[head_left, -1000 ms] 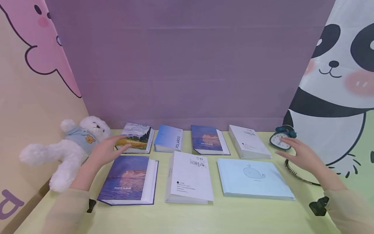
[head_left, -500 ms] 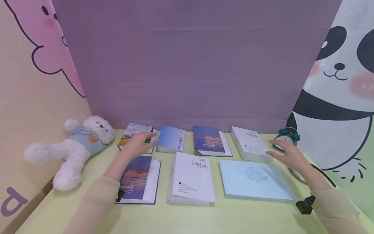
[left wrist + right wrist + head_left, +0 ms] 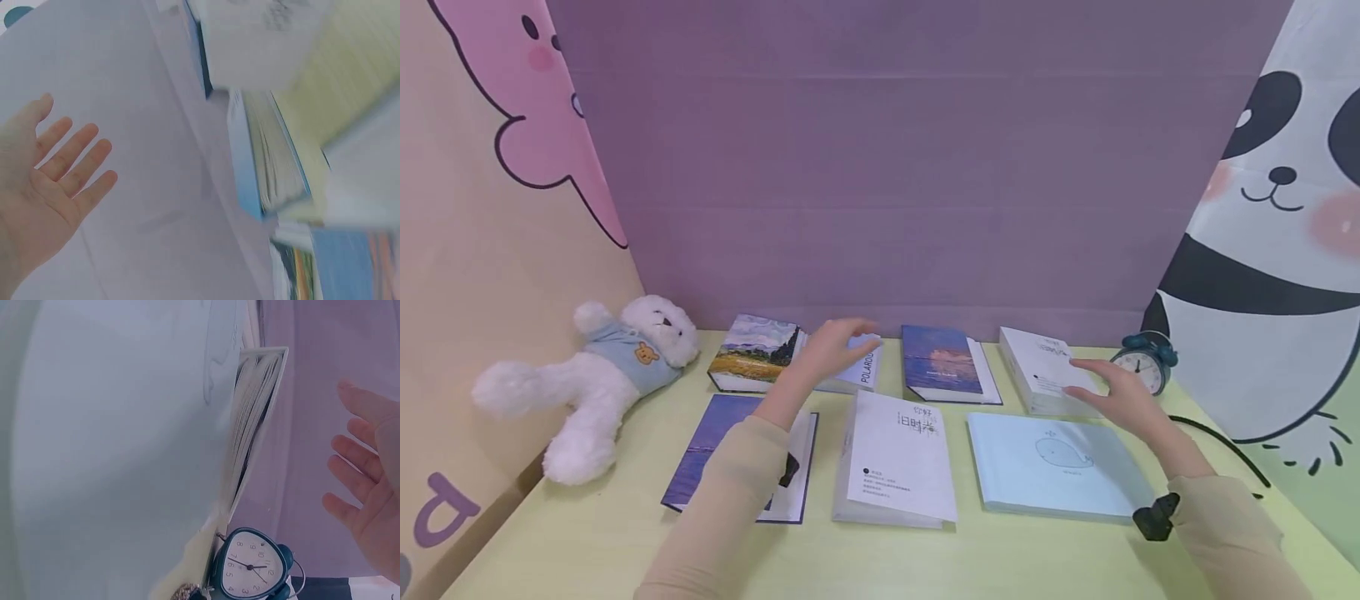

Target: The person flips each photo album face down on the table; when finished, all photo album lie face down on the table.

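Observation:
My left hand (image 3: pixel 833 350) is above the blue Polaroid album (image 3: pixel 859 375) in the back row, partly covering it, fingers extended and holding nothing. In the left wrist view its palm and spread fingers show plainly. My right hand (image 3: pixel 1126 402) is near the right edge of the white album (image 3: pixel 1045 371) at the back right, thumb and fingers apart, nothing between them. Between the hands in the back row lies a dark blue seascape photo album (image 3: pixel 943 362). A landscape-painting album (image 3: pixel 756 350) sits left of the Polaroid one.
A front row holds another seascape album (image 3: pixel 718 425), partly behind my left sleeve, a white album (image 3: pixel 898 458) and a pale blue whale album (image 3: pixel 1052 458). A white plush bear (image 3: pixel 617 358) lies left. An alarm clock (image 3: pixel 1142 367) and a dark curved band (image 3: pixel 1221 446) are right.
My left hand has moved right, from the landscape-painting album to above the Polaroid album. My right hand has shifted left, away from the alarm clock. The head view has turned slightly left.

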`<state>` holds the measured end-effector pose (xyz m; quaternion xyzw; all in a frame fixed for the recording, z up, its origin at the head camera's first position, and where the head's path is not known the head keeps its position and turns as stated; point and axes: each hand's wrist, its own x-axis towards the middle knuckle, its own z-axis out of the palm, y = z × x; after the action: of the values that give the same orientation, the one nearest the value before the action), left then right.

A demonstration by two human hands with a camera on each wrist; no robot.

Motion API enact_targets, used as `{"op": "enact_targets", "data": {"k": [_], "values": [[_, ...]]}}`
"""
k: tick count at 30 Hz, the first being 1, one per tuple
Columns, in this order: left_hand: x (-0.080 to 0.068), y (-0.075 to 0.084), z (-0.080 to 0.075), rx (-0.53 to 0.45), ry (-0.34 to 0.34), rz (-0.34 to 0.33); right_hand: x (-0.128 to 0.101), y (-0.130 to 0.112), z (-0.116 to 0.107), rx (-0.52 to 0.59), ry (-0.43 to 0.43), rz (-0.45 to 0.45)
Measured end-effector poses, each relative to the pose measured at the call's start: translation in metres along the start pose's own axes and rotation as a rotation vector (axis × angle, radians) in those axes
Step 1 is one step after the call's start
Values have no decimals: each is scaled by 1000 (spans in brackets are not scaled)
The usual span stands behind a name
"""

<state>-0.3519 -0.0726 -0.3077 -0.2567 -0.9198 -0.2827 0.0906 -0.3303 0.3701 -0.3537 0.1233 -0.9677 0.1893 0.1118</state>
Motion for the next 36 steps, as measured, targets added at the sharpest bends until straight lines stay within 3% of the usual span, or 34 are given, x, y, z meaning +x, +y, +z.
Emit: {"op": "enact_targets", "data": {"k": [13, 21, 29, 36], "values": [[50, 45, 51, -30, -81, 47, 19, -7, 16, 60, -65, 29], [68, 70, 90, -151, -112, 39, 24, -2, 27, 57, -107, 44], [80, 82, 132, -234, -107, 11, 30, -1, 37, 56, -131, 58], [87, 89, 156, -315, -161, 10, 30, -3, 41, 19, -195, 71]]}}
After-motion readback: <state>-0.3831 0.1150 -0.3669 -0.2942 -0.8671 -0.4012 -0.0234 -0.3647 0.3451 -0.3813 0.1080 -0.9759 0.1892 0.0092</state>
